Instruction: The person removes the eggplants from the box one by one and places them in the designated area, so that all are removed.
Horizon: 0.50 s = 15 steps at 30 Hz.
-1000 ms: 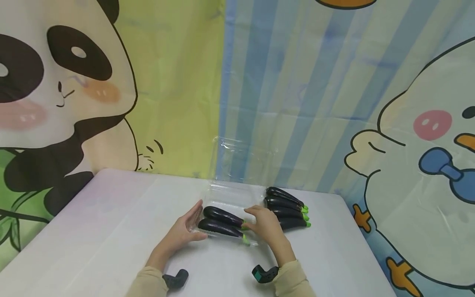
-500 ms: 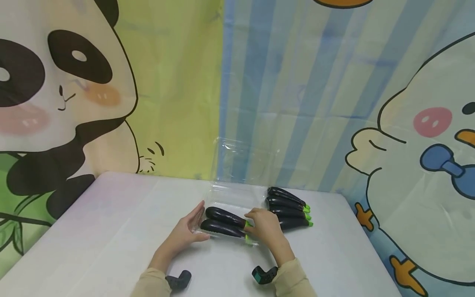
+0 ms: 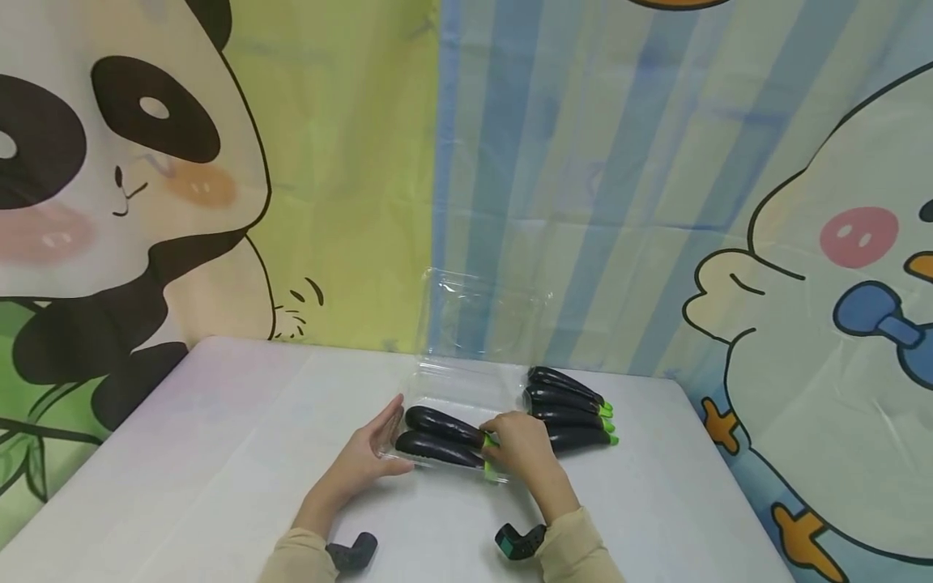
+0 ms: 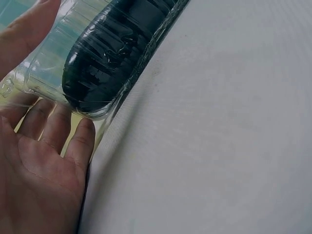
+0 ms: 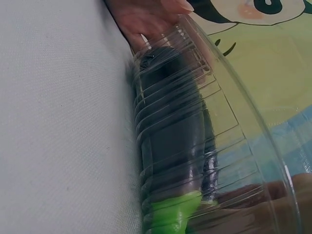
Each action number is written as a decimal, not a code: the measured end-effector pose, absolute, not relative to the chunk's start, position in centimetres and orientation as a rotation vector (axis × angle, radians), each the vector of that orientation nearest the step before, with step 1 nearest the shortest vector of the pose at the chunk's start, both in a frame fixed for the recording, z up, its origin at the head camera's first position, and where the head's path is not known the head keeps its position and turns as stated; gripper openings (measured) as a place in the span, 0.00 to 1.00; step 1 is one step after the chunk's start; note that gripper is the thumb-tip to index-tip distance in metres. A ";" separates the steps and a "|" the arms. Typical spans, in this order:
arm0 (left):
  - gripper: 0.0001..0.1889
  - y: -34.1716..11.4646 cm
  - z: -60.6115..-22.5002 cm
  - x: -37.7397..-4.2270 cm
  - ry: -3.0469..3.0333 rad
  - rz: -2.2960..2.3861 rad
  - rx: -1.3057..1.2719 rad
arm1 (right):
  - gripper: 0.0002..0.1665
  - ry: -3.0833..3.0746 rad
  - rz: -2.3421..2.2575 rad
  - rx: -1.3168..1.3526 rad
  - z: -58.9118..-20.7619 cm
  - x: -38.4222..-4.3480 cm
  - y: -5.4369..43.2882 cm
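A clear plastic box (image 3: 462, 393) stands on the table with its lid (image 3: 481, 316) raised at the back. Inside lie a far eggplant (image 3: 443, 423) and a near eggplant (image 3: 437, 448), side by side, stems to the right. My left hand (image 3: 353, 463) braces the box's left end; in the left wrist view its fairly straight fingers (image 4: 58, 124) rest against the end wall. Reaching in from the right, my right hand (image 3: 526, 444) pinches the far eggplant at its stem end, fingers bent down over it. In the right wrist view, the near eggplant (image 5: 173, 141) shows through the ribbed wall.
Right of the box, several more eggplants (image 3: 572, 417) lie in a row, green stems pointing right. Under everything is a white-covered table (image 3: 240, 453). A cartoon-printed curtain (image 3: 350, 178) hangs behind its back edge. Each wrist carries a small dark device (image 3: 520, 541).
My right fingers have settled lower over the stem end of the far eggplant. The eggplants and box appear slightly farther right, while my left hand keeps its place at the box's end.
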<state>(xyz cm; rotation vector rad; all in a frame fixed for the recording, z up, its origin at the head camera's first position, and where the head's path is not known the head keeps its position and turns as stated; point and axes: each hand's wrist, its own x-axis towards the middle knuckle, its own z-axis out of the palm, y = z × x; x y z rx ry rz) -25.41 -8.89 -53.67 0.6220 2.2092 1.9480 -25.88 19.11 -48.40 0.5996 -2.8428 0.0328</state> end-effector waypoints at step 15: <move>0.57 -8.8 -53.2 -25.3 2.188 1.956 0.619 | 0.18 -2.863 0.104 0.580 -48.1 -25.9 19.2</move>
